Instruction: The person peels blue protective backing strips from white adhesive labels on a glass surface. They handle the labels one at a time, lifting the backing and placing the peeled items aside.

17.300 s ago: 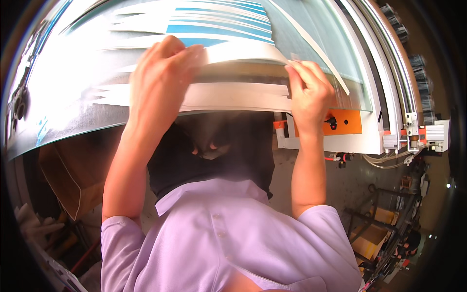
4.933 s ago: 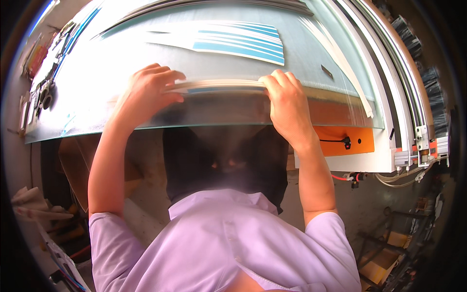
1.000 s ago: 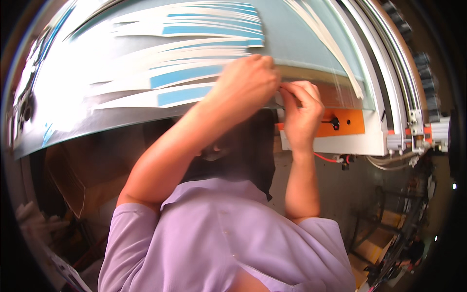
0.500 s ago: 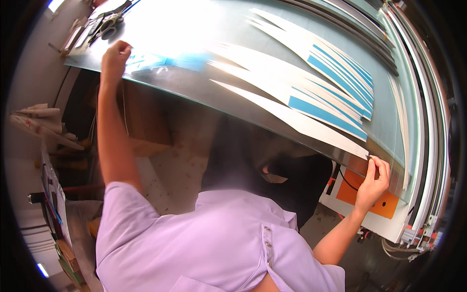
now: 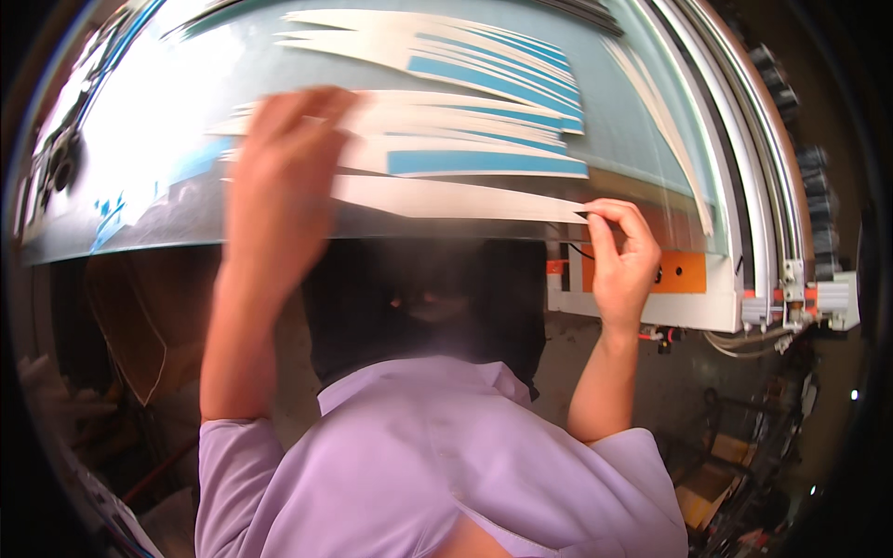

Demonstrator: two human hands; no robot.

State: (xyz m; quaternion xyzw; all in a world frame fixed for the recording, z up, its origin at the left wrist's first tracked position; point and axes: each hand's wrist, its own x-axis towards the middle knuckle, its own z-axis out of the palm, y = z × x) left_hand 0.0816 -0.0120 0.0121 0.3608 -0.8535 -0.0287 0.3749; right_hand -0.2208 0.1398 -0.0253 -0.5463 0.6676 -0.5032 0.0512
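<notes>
My right hand [image 5: 628, 265] pinches thumb and fingers together at the narrow right tip of a long white tapered strip [image 5: 437, 198] near the table's front edge. A small dark pointed bit shows at those fingertips; I cannot make out what it is. My left hand [image 5: 293, 172] is smeared by motion above the left part of the strips, its fingers bent, and it hides what lies beneath. Just behind the front strip are white pieces with a blue band [image 5: 484, 163]. Farther back lies another group of white and blue strips [image 5: 493, 70].
The glass-like table top [image 5: 633, 149] has strong glare at left, with blue scraps [image 5: 110, 219] near its front edge. Thin pale strips [image 5: 665, 121] lie at the right beside a metal rail [image 5: 735, 149]. An orange panel [image 5: 684, 272] sits below the right front edge.
My left hand has moved right, from the table's left front edge to above the strips. My right hand stays pinched at the front strip's tip. The whole view has turned.
</notes>
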